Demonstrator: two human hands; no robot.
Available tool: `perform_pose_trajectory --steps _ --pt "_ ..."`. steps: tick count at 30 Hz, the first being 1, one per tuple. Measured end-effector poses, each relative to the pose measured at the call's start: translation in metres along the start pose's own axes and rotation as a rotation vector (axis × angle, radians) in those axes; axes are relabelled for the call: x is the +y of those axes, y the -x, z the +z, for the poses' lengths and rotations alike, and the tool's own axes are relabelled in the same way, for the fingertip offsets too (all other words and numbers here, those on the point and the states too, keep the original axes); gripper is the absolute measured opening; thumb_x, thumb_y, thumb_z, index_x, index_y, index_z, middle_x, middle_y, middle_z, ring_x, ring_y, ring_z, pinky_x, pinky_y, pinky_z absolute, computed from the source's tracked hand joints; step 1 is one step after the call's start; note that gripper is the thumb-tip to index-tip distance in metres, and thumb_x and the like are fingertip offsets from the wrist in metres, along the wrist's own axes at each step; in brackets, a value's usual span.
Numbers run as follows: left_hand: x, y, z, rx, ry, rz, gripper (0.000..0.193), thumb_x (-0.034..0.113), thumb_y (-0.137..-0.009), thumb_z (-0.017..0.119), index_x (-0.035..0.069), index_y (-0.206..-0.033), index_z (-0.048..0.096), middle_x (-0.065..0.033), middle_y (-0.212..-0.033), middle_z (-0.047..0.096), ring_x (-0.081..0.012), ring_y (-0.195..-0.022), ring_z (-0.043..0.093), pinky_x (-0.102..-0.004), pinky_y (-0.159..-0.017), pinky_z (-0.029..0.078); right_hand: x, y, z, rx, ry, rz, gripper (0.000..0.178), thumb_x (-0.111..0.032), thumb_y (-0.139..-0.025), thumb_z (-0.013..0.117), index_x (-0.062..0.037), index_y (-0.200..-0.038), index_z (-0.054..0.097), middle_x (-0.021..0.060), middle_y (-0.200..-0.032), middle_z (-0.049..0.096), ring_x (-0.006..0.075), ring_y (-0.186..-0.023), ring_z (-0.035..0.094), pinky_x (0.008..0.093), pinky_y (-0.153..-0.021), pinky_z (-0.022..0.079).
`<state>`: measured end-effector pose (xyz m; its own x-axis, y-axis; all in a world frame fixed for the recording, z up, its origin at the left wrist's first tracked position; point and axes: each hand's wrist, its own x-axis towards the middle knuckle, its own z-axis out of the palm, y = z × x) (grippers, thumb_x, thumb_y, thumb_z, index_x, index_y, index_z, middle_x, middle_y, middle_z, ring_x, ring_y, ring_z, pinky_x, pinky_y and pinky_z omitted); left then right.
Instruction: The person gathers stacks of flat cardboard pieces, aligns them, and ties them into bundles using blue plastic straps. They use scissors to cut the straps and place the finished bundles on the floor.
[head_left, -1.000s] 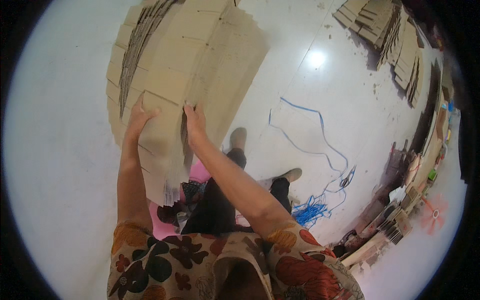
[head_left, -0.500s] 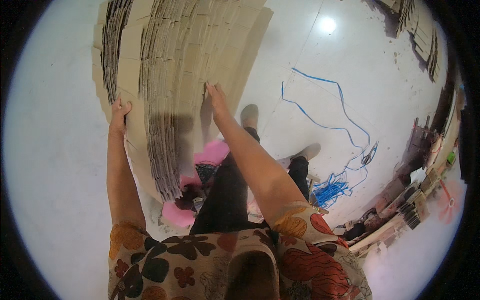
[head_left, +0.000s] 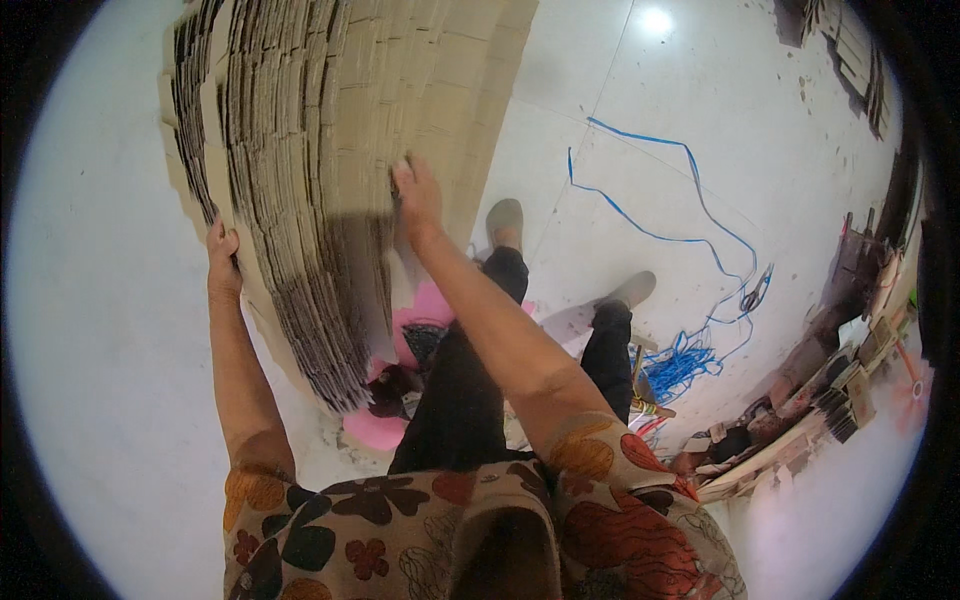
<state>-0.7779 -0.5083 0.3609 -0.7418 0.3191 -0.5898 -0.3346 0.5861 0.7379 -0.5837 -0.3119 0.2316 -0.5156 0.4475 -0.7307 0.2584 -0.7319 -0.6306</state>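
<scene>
Rows of flattened brown cardboard sheets (head_left: pixel 290 190) stand on edge, leaning in overlapping layers before me. At the left side, my left hand (head_left: pixel 224 255) is closed on the near edge of the outer sheets, thumb on the inner side. My right hand (head_left: pixel 418 200) has its fingers curled over the edge of the sheets farther right, so it grips the pack from the other side. The sheets hide some of the fingertips on both hands.
A pink cushion-like object (head_left: pixel 377 430) lies by my legs under the sheets. Loose blue strapping (head_left: pixel 680 370) trails across the pale floor to the right, with scissors (head_left: pixel 757 290) beside it. More cardboard (head_left: pixel 855 65) and clutter line the right side.
The cardboard pack between my hands has shifted left and its sheets are pressed closer together. My right hand has moved slightly left and its fingers have curled round the edge.
</scene>
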Motion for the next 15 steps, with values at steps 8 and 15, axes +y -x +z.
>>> perform_pose_trajectory --steps 8,15 --pt "-0.026 -0.020 -0.036 -0.036 -0.089 -0.007 0.084 0.053 -0.070 0.064 0.006 -0.132 0.033 -0.0094 -0.123 0.047 -0.0245 -0.109 0.049 -0.0417 -0.091 0.042 0.070 -0.037 0.001 0.351 0.098 -0.013 0.050 -0.035 -0.082 0.055 0.0047 -0.112 0.050 0.0287 -0.109 0.052 0.0378 -0.099 0.052 0.0423 -0.083 0.040" --pt "-0.019 -0.020 -0.028 -0.039 0.039 -0.018 0.073 0.049 -0.066 0.069 0.004 -0.119 0.047 -0.0061 -0.106 0.054 -0.0207 -0.096 0.054 -0.0354 -0.083 0.045 0.063 -0.053 -0.004 0.277 0.199 0.043 0.043 -0.036 -0.078 0.059 0.0053 -0.089 0.057 0.0253 -0.092 0.058 0.0370 -0.089 0.056 0.0402 -0.077 0.042"
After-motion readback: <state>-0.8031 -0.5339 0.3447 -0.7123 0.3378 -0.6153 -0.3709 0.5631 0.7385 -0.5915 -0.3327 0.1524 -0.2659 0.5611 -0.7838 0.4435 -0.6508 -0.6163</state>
